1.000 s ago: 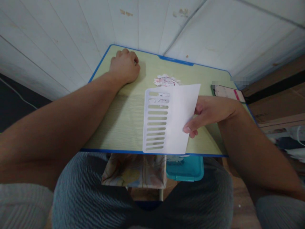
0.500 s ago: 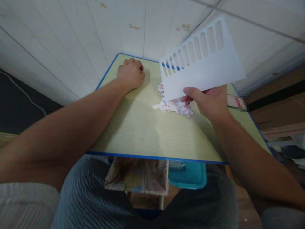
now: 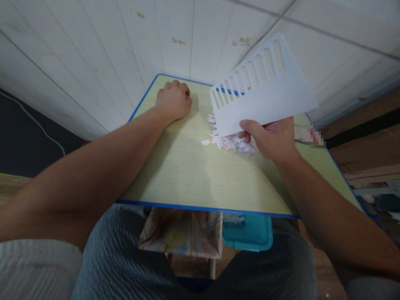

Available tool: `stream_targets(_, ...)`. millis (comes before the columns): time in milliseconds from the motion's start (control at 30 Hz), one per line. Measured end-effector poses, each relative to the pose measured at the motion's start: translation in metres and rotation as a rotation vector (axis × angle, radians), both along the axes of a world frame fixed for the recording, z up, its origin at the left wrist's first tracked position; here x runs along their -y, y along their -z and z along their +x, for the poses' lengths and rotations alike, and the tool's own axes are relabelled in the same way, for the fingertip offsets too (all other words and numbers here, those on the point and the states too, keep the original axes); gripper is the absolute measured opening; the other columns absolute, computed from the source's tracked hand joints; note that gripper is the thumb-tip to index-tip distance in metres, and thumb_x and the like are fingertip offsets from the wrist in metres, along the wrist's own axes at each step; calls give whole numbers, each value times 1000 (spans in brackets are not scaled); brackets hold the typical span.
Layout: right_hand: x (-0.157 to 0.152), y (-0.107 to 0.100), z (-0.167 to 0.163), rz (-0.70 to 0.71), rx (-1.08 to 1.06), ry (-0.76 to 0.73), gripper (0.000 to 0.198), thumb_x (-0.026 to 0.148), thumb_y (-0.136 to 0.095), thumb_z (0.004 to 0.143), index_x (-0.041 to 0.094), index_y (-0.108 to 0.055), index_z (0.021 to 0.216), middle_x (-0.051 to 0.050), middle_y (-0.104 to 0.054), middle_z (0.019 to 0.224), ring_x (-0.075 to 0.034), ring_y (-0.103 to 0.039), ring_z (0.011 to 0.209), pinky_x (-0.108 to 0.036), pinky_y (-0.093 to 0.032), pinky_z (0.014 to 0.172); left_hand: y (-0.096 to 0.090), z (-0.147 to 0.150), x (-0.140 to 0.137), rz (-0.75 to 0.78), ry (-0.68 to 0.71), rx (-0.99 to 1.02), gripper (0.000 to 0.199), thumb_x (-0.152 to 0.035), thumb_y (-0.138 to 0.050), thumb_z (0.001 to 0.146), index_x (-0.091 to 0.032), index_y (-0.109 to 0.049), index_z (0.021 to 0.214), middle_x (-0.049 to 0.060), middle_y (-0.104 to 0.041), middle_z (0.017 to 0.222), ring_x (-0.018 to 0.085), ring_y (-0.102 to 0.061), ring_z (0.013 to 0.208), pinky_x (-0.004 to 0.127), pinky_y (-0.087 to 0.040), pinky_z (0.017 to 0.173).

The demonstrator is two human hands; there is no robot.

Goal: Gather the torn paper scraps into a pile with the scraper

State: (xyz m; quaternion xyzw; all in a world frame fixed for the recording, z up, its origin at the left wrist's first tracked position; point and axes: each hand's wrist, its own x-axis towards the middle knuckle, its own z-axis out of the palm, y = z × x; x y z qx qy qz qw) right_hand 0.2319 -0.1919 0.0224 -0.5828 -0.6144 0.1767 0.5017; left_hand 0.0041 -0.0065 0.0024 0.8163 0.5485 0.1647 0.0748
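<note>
My right hand pinches a thin white slotted sheet by its near edge, thumb on top. A row of rounded slots runs along the sheet's far side, growing longer toward the right. The sheet is held tilted over a heap of torn paper scraps, white and pinkish, and hides part of it. One scrap lies a little apart on the left. My left hand rests as a loose fist on the far left part of the table, touching neither sheet nor scraps.
White plank wall stands behind the table. Under the front edge are a patterned fabric bin and a turquoise plastic container holding pale bits. A blurred item lies at the table's right side, near a brown cardboard box.
The view has shifted slightly. My right hand and the slotted sheet sit a bit lower, and a scrap at the heap's left now lies separate. The left hand stays resting on the table.
</note>
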Motion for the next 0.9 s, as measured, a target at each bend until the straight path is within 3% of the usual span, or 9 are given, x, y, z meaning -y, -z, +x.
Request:
stream_targets(133, 3, 5, -8, -51, 14, -100, 32, 40, -88, 91, 29, -69, 68, -7, -77, 66, -24, -71, 53, -42, -64, 54, -1, 1, 2, 27, 3, -37, 42, -28, -54, 118, -12, -76, 151, 22, -64, 164, 41, -55, 157, 58, -48, 132)
stream_targets(300, 4, 6, -12, -76, 66, -156, 21, 35, -87, 91, 26, -75, 76, -6, -73, 62, -26, -75, 62, -43, -70, 67, -8, 1, 10, 14, 11, -68, 41, -27, -54, 119, -12, -75, 151, 23, -64, 165, 43, -54, 160, 57, -47, 133)
stream_targets(600, 9, -7, -10, -152, 118, -291, 22, 34, -87, 94, 26, -81, 74, -5, -75, 63, -20, -68, 55, -36, -60, 55, -7, -1, 5, 10, 19, -46, 37, -30, -58, 120, -16, -75, 149, 21, -66, 162, 41, -54, 158, 55, -47, 133)
stream_targets(900, 12, -8, -11, -216, -31, -293, 17, 34, -93, 86, 26, -80, 80, -8, -82, 71, -19, -65, 50, -36, -59, 47, -8, 0, 5, -1, 12, -46, 40, -31, -55, 120, -16, -76, 150, 22, -65, 166, 43, -54, 158, 60, -47, 134)
